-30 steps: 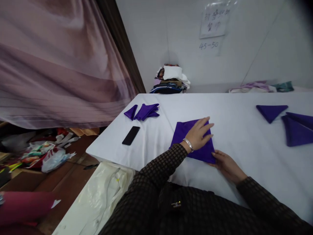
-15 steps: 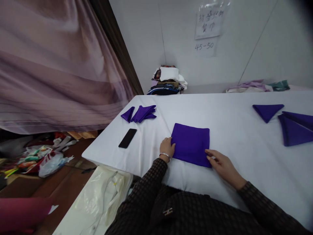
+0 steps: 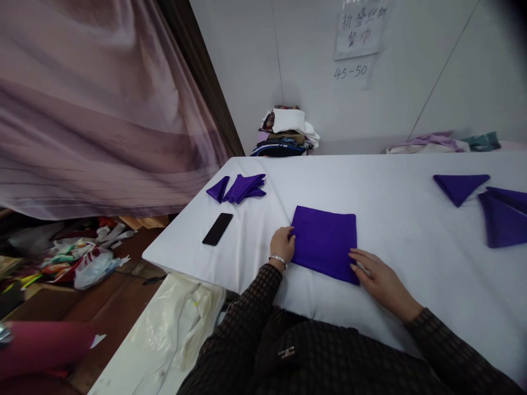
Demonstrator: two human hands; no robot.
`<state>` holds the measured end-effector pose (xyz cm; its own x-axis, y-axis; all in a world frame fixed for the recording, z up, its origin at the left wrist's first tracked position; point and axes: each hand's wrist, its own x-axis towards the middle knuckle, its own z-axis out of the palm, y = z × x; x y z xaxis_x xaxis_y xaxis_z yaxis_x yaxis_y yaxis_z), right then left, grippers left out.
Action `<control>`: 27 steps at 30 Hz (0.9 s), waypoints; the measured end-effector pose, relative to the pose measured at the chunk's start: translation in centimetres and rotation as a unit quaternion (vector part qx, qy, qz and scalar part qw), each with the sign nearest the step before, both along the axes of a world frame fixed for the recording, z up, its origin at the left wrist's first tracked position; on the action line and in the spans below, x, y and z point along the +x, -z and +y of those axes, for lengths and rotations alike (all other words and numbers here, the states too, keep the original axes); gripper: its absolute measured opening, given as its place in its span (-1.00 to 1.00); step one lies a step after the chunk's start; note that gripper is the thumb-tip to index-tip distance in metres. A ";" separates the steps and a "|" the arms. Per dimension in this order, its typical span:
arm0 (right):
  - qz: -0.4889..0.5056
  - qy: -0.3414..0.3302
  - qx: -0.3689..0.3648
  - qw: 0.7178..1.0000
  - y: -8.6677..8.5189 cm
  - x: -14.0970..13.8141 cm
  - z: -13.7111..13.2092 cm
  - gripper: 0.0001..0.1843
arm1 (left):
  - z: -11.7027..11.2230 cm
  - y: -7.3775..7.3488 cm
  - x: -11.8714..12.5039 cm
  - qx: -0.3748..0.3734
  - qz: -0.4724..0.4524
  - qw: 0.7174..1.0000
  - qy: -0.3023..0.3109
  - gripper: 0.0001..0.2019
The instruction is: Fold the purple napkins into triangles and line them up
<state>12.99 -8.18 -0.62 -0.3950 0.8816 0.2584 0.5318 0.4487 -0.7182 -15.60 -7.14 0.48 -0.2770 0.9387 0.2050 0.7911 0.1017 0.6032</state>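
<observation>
A purple cloth napkin [image 3: 323,241], folded into a flat square, lies on the white-covered table in front of me. At its left edge, my left hand [image 3: 282,244] is curled with the fingers and thumb closed on the cloth. My right hand [image 3: 376,277] rests at the opposite edge near the lower corner. Its fingertips touch the napkin, and a gap shows between thumb and forefinger. The napkin's underside and its inner layers are hidden.
Folded purple napkins [image 3: 246,188] and a black phone [image 3: 218,229] lie to the left. More purple triangles [image 3: 461,187] are at the right. A clothes pile [image 3: 286,131] stands behind the white table [image 3: 395,186]. A plastic-covered box [image 3: 164,323] sits below left.
My view has shifted slightly, so the whole scene sits a little differently. The right hand's fingers lie somewhat straighter along the napkin edge. The napkin remains flat between both hands.
</observation>
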 end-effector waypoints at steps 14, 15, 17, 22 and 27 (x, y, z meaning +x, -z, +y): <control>0.367 0.068 -0.383 0.845 -2.7 -5.0 1.0 -0.58 | -3.9 -2.1 7.8 0.077 -0.049 0.945 0.313 -0.74; 0.370 0.072 -0.385 0.842 -2.5 -4.8 0.9 -0.58 | -3.9 -2.1 7.6 0.074 -0.059 0.943 0.320 -0.75; 0.368 0.071 -0.384 0.844 -2.4 -4.4 0.8 -0.58 | -3.6 -2.3 7.2 0.068 -0.082 0.940 0.325 -0.74; 0.324 0.061 -0.362 0.872 -2.7 -3.8 1.2 -0.54 | -2.7 -3.4 5.4 0.024 -0.065 0.952 0.298 -0.71; 0.255 0.053 -0.305 0.916 -3.1 -3.7 1.3 -0.49 | -2.8 -3.5 4.4 -0.090 -0.205 0.934 0.279 -0.71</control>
